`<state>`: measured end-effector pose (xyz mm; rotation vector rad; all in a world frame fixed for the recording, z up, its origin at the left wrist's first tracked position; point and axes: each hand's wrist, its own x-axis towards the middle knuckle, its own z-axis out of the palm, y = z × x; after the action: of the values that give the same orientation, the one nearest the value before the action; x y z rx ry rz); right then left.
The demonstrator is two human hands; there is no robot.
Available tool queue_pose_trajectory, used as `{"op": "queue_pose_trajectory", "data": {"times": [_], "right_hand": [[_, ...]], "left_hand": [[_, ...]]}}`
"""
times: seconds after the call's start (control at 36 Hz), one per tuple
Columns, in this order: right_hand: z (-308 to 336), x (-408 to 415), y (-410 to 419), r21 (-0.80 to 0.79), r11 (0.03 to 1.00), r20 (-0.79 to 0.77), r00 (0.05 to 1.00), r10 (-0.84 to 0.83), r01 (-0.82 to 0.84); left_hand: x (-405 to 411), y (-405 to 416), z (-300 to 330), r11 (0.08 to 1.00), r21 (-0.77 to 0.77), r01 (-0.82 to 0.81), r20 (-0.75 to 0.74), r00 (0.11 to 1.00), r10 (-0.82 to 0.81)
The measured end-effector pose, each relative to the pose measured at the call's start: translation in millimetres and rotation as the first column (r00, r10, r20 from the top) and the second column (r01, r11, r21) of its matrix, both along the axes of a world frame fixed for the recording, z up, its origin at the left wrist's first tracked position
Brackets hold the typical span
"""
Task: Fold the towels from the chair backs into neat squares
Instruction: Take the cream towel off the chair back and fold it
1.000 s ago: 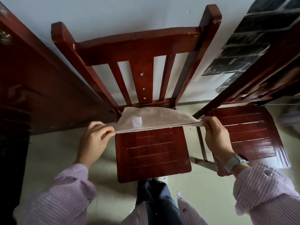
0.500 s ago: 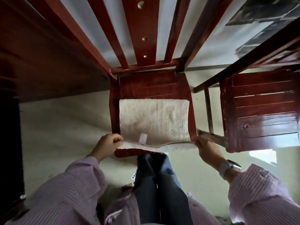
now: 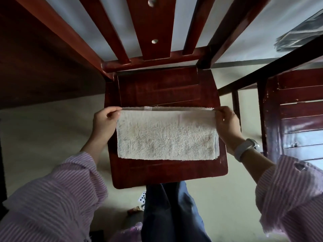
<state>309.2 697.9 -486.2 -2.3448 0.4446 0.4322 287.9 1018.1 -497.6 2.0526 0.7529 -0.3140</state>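
Lying doubled on the seat of the red-brown wooden chair (image 3: 162,170), the terry towel (image 3: 166,135) forms a wide rectangle, its folded edge toward the person and its free edges lined up at the far side. A small label shows on that far edge, left of centre.

Handling, as I judge it: light, soft, limp cloth with a nubby pile that grips itself, so layers should stay stacked but will sag wherever unsupported. Nothing fragile. Best taken at the corners, both layers together, as is being done here; a mid-edge pinch would let the ends droop and skew the square.

Left hand (image 3: 103,123): fingers curled in, thumb and forefinger pinching the far left corner. Right hand (image 3: 227,124): same narrow pinch on the far right corner, a pale wristband (image 3: 244,149) on that wrist. Edge between them is drawn straight.

Striped sleeves (image 3: 52,198) on both arms. A second chair (image 3: 300,119) stands just to the right. A playing card (image 3: 142,198) lies on the floor near the person's leg.
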Motion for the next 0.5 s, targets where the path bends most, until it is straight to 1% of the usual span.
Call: {"op": "queue_pose_trajectory", "data": {"times": [0.14,0.28,0.39,0.5], "right_hand": [[-20,10,4,-0.051,0.999,0.013,1.0,0.006,-0.006],[-31,16,5,-0.103,0.995,0.033,0.999,0.012,-0.008],[-36,21,7,-0.149,0.988,0.008,1.0,0.03,-0.028],[-41,24,9,-0.182,0.983,-0.028,1.0,-0.014,0.009]], "left_hand": [[3,5,-24,0.997,0.071,0.001,0.039,0.999,-0.004],[9,3,-32,0.994,0.109,0.03,0.097,0.994,-0.041],[14,3,-38,0.981,0.184,0.064,0.08,0.994,-0.08],[19,2,-44,0.969,0.245,0.045,0.043,0.997,-0.057]]}}
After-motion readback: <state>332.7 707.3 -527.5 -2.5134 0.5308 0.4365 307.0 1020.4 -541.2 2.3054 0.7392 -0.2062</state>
